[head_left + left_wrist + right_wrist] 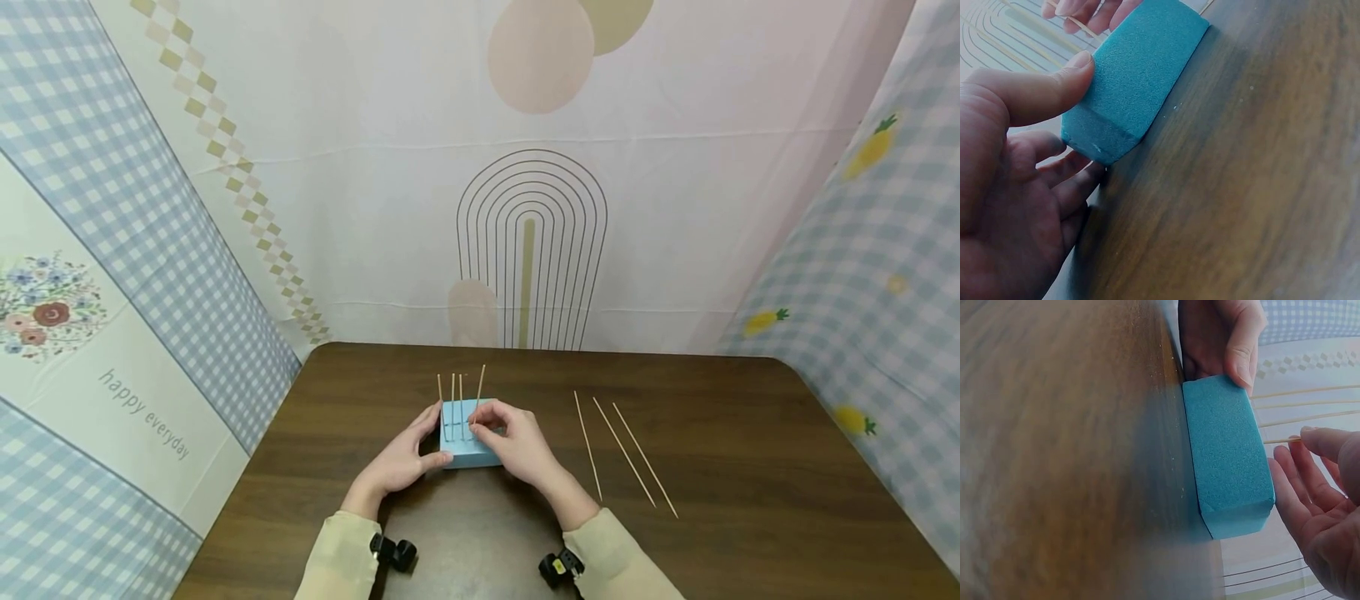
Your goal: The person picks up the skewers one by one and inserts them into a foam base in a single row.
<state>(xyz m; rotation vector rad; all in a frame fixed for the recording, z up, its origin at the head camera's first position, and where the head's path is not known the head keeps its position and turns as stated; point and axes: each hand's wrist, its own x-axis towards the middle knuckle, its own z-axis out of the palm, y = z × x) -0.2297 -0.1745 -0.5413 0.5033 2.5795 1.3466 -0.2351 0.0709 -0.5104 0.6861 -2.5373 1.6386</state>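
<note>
A light blue foam block (468, 459) rests on the table, with several thin wooden skewers standing up from its top. My left hand (400, 461) grips the block's left end, the thumb on its front face and the other fingers around the side. With thumb and index finger, my right hand (519, 440) pinches an upright skewer (481, 385) low down, close to the block's top. In the right wrist view that pinched skewer (1277, 441) meets the block's top edge. Three other skewers, one of them nearest my left hand (1249, 353), stand in a row left of it.
Three loose skewers, a left one (588, 446), a middle one (625, 452) and a right one (645, 460), lie on the brown wooden table (727, 433) to the right of my right hand. A patterned white cloth (375, 233) hangs behind the table's far edge.
</note>
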